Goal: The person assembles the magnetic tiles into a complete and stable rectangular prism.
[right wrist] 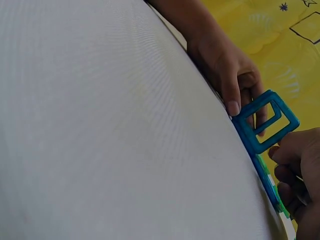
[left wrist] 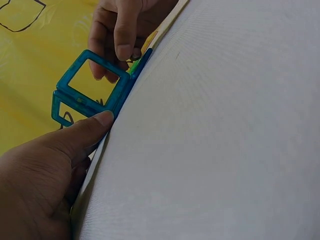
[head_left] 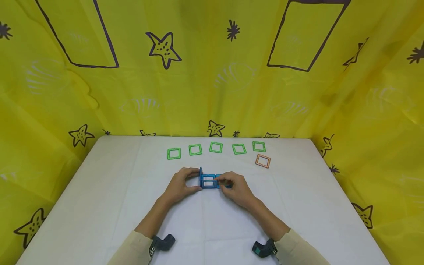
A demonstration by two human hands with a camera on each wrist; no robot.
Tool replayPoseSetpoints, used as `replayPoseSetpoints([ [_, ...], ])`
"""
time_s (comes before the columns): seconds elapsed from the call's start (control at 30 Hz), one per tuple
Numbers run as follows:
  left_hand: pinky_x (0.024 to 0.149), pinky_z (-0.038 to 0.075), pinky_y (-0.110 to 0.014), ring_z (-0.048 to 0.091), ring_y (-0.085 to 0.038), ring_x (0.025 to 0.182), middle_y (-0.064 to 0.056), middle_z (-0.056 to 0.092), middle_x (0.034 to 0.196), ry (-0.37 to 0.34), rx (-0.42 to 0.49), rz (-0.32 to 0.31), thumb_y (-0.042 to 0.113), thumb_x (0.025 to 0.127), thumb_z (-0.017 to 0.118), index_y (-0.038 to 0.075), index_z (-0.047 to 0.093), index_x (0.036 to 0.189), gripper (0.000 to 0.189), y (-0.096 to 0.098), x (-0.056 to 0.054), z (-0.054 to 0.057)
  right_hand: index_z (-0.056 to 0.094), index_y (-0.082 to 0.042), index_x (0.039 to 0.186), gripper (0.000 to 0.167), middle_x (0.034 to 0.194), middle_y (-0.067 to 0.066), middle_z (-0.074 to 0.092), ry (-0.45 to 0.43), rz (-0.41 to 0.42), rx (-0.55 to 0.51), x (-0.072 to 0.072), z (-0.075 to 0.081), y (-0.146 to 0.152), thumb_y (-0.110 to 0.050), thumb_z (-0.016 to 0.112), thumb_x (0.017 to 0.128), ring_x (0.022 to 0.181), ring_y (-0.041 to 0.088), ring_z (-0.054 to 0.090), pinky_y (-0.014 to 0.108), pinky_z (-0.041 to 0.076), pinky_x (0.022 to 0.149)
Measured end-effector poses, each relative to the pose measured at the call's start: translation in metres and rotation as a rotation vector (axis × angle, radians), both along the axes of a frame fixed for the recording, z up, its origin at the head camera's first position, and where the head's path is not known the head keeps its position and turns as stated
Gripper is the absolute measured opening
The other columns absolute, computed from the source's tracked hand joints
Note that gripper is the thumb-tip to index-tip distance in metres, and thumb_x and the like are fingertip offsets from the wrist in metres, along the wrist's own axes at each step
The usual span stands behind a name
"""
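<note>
Blue square magnetic tiles form a small structure at mid-table, two of them lying flat (head_left: pixel 208 187) side by side. My left hand (head_left: pixel 180 186) grips an upright blue tile (head_left: pixel 200 178) at the structure's left end, thumb on the near side and fingers on the far side. Above the left flat tile stands another blue tile (right wrist: pixel 286 107), seen edge-on in the head view. My right hand (head_left: pixel 236 187) pinches its right edge between thumb and fingers and covers much of the right flat tile. In the left wrist view, my left thumb presses near the corner where the tiles meet.
Several green square tiles (head_left: pixel 174 158) lie in a row along the back of the white table (head_left: pixel 298 191). An orange square tile (head_left: pixel 261 166) is just in front of the row's right end. A yellow patterned curtain (head_left: pixel 198 84) hangs behind and beside the table.
</note>
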State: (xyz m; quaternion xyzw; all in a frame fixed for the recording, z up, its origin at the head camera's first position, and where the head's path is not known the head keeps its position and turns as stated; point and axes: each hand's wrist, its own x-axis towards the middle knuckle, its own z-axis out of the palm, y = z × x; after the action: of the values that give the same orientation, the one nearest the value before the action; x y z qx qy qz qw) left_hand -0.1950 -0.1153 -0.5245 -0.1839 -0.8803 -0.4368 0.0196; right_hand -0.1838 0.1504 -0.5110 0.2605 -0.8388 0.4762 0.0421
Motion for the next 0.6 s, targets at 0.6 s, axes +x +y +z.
replayPoseSetpoints([
  [0.6, 0.116, 0.041, -0.046, 0.055, -0.024, 0.134, 0.001, 0.071, 0.132, -0.032, -0.012, 0.013, 0.02, 0.081, 0.093, 0.013, 0.066, 0.139, 0.064, 0.0, 0.001, -0.001, 0.078, -0.01, 0.117, 0.02, 0.114, -0.003, 0.073, -0.074, -0.259, -0.047, -0.027, 0.012, 0.046, -0.016, 0.077, 0.098, 0.106, 0.021, 0.059, 0.037, 0.051, 0.09],
])
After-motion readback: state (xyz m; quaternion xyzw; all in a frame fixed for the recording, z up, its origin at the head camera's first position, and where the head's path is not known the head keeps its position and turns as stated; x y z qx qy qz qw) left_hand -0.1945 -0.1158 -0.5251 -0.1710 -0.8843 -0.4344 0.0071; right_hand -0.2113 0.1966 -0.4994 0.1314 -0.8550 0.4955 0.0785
